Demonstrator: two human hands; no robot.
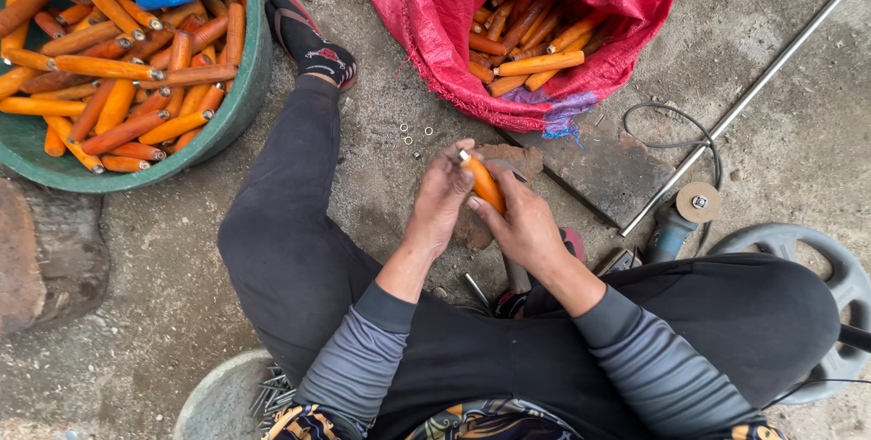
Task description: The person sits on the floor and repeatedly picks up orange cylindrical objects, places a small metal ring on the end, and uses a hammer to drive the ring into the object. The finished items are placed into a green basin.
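Observation:
An orange wooden handle (486, 185) with a metal ferrule at its top end is held between both hands over the ground. My right hand (522, 222) wraps around its lower part. My left hand (442, 197) pinches the ferrule end with its fingertips. Under the hands lies a flat brown stone block (517, 159). A green tub (238, 104) at the upper left is full of several finished orange handles with ferrules (118, 68). A red woven sack (435, 14) at the top holds several plain orange handles (535, 36).
Small metal rings (406, 135) lie scattered on the concrete near my left leg. An angle grinder (680, 218) with its cable and a long metal rod (762, 82) lie at right, beside a grey wheel (830, 268). A bowl of nails (272, 390) sits bottom left. A stone (45, 249) lies at left.

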